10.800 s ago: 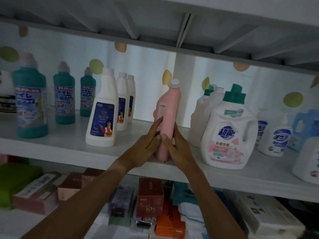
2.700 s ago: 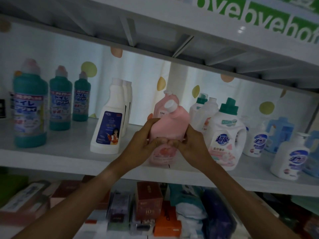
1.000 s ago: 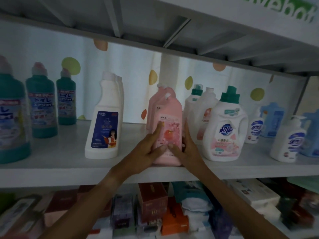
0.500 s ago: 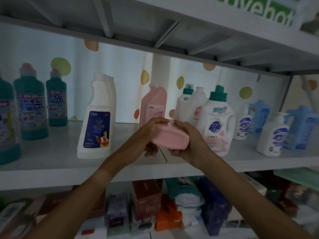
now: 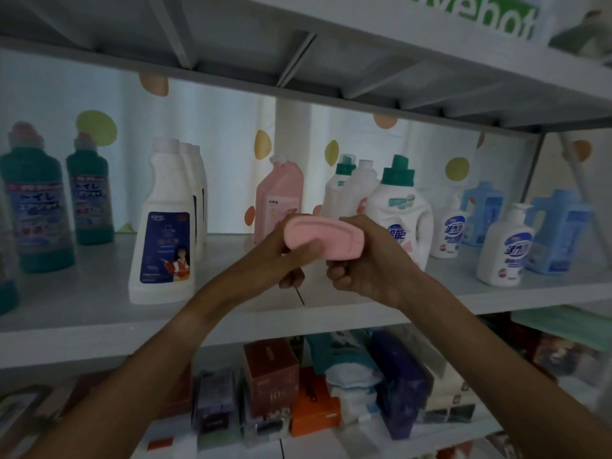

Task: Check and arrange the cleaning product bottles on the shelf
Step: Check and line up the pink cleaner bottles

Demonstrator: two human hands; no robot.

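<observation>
pink bottle [image 5: 326, 239] base-first in both hands' grip

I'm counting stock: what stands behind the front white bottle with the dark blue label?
Behind the white bottle with the dark blue label two more white bottles stand in a row; only their edges and caps show, their labels covered.

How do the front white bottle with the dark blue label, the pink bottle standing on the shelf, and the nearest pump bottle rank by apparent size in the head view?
1. White bottle, though nearest.
2. Pink bottle.
3. Pump bottle.
</observation>
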